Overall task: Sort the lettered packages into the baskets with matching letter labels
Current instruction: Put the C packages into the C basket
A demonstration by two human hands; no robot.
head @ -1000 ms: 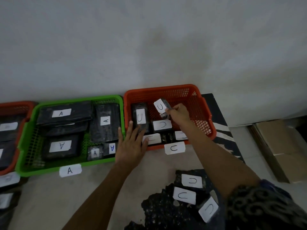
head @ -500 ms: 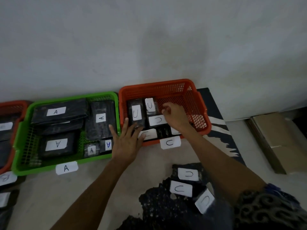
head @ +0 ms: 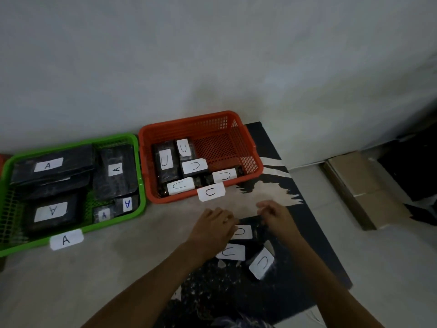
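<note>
I see both hands low over the floor pile of U packages, in front of the orange basket (head: 248, 138). My left hand (head: 214, 229) lies palm down with its fingers curled over the left end of the nearest U package (head: 242, 232); whether it grips that package or only rests on it I cannot tell. My right hand (head: 275, 217) hovers just beside the same package, fingers half curled and holding nothing. Two more U packages lie nearer to me on the dark mat (head: 307, 245): one (head: 230, 252) partly under my left wrist, one (head: 261, 263) tilted to its right.

The orange basket carries a U label (head: 211, 192) on its front rim and holds five U packages crowded into its left and front parts. The green basket (head: 140, 185) touches it on the left, carries an A label (head: 66, 239), and holds several A packages. A cardboard box (head: 361, 185) sits well apart at right by the wall.
</note>
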